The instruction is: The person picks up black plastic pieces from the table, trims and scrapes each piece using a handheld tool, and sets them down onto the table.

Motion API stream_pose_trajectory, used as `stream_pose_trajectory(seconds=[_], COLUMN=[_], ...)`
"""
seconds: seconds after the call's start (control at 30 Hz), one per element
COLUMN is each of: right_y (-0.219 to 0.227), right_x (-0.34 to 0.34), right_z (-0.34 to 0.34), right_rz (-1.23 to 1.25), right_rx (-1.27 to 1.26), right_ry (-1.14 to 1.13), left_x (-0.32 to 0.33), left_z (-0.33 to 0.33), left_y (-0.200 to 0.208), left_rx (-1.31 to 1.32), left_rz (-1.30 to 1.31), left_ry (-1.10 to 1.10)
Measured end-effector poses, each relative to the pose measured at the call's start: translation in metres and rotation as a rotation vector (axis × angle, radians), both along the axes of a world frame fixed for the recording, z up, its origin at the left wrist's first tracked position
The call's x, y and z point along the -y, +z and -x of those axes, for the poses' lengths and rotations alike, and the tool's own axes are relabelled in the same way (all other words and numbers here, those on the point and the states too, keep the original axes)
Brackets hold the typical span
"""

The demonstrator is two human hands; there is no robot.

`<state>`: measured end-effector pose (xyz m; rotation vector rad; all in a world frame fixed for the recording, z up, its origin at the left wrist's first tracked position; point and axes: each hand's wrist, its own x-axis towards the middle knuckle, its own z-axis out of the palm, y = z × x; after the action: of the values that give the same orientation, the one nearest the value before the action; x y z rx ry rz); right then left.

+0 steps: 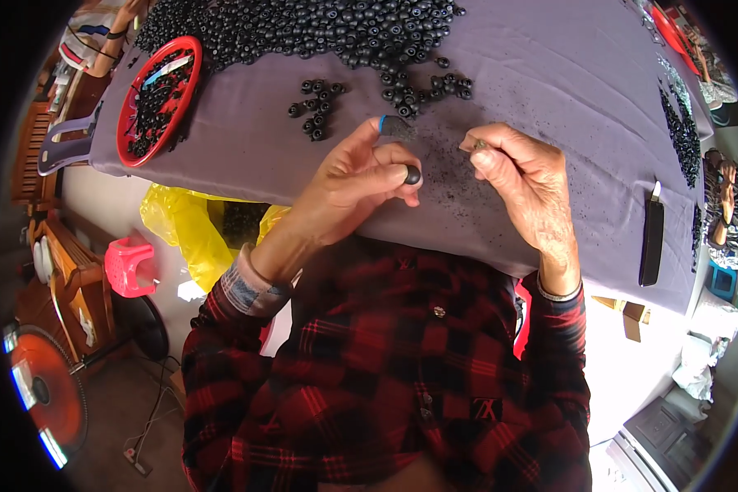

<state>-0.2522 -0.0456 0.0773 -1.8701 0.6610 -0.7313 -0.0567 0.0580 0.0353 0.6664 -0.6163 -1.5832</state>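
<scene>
Above the near edge of the cloth-covered table, my left hand [336, 187] pinches a small black round piece [413, 175] between thumb and fingers. Its raised index fingertip wears a dark finger cover [397, 127] with a blue rim. My right hand [526, 176], apart from the left, is closed with thumb against index finger. A tiny greyish-brown thing [478, 145] shows in that pinch, too small to name. Beyond my hands lie small clusters of similar black pieces [313, 107], and a large pile of them [328, 33] spreads along the far side.
A red basin [195, 61] with black bits stands at left. Dark crumbs [451, 193] are scattered over the purple-grey cloth [566, 90]. A black-handled tool [652, 242] lies at right. Below the table's left edge are a yellow bag [172, 225] and pink stool [129, 266]. Other people sit nearby.
</scene>
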Motion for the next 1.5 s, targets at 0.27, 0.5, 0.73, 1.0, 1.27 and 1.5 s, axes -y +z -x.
stream_pose_trajectory(seconds=[0.27, 0.5, 0.73, 1.0, 1.27, 1.5], right_y=[-0.005, 0.002, -0.004, -0.005, -0.038, -0.011], right_x=[-0.021, -0.031, -0.024, 0.037, 0.074, 0.031], right_z=[-0.024, -0.021, -0.019, -0.019, -0.03, -0.03], right_rz=[0.337, 0.171, 0.16, 0.528, 0.593, 0.451], right_rx=[0.046, 0.025, -0.002, -0.321, -0.49, -0.231], right_ry=[0.071, 0.208, 0.246, -0.135, -0.169, -0.061], left_x=[0.0, -0.008, -0.006, -0.008, -0.003, -0.001], left_z=[0.0, -0.001, -0.004, -0.018, -0.056, -0.037], left_y=[-0.009, 0.0, -0.001, 0.009, -0.009, -0.002], left_rx=[0.0, -0.073, -0.035, 0.337, 1.687, 1.379], left_rz=[-0.018, -0.063, -0.14, -0.167, 0.144, 0.097], left_ry=[-0.023, -0.183, -0.298, -0.067, 0.491, 0.645])
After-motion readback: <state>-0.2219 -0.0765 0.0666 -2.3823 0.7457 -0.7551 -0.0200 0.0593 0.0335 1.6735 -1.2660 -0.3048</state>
